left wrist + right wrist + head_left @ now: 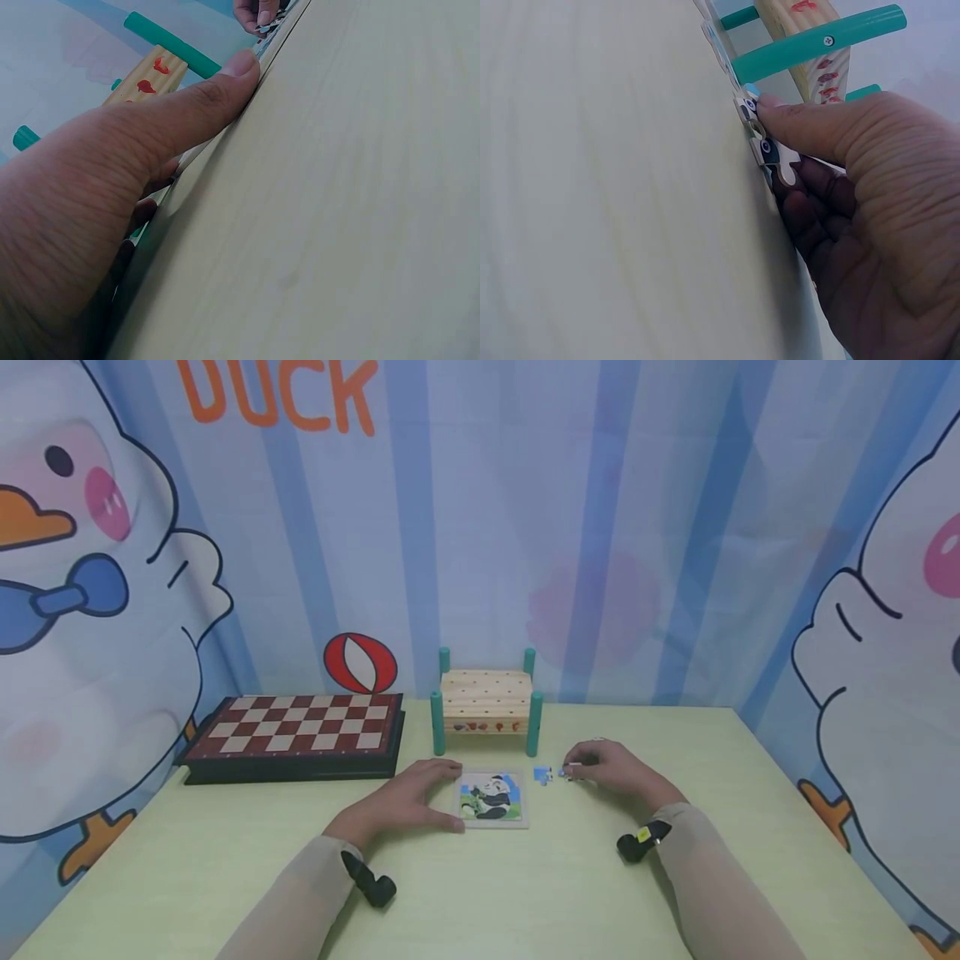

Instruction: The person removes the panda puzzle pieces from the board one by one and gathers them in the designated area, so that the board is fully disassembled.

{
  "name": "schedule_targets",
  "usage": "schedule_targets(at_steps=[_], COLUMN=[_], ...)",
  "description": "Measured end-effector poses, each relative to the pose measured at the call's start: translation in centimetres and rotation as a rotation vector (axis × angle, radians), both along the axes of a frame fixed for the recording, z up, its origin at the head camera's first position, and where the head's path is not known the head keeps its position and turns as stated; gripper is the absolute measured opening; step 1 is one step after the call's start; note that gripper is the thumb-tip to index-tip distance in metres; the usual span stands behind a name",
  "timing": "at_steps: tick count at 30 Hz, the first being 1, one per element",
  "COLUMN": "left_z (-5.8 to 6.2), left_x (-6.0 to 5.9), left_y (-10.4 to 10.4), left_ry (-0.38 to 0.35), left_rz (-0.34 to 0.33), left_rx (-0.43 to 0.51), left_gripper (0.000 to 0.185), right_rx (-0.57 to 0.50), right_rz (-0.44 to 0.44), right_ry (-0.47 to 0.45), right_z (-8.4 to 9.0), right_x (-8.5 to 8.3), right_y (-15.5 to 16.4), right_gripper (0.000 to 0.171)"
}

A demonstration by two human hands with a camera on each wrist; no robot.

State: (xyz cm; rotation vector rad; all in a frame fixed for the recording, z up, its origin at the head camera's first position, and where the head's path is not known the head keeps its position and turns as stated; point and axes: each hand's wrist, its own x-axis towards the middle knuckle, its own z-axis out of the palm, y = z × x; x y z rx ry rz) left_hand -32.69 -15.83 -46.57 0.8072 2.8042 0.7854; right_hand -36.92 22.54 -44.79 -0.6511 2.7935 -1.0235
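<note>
A panda jigsaw puzzle [489, 797] in a pale square frame lies flat on the table. My left hand [408, 797] is at its left side, thumb and fingers spread, touching the frame near its two left corners. Between thumb and fingers, my right hand [611, 768] pinches a small puzzle piece [769, 150] with a dark eye printed on it. Whether it is one piece or two is hard to tell. A blue puzzle piece [542, 774] lies between the frame and the right hand.
Behind the puzzle stands a small wooden toy bed [486, 693] with green posts. A folded checkerboard box [300, 735] is at the back left. Duck-printed cloth [495, 527] hangs behind and beside the pale table [525, 902].
</note>
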Motion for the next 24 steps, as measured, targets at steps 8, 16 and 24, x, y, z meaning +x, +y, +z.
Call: schedule_targets(at_steps=[8, 16, 24], left_z=[-0.17, -0.19, -0.12], left_x=[-0.1, 0.04, 0.01], left_y=[-0.06, -0.12, -0.11], left_ry=[0.024, 0.016, 0.02], left_rz=[-0.007, -0.005, -0.012], left_rx=[-0.003, 0.0, 0.005], left_gripper=[0.098, 0.098, 0.097], right_rx=[0.01, 0.019, 0.015], right_rz=[0.008, -0.011, -0.022], right_ry=[0.038, 0.042, 0.046], right_z=[0.12, 0.06, 0.14], right_x=[0.13, 0.29, 0.34], right_y=[-0.38, -0.75, -0.92], right_gripper=[0.014, 0.013, 0.011])
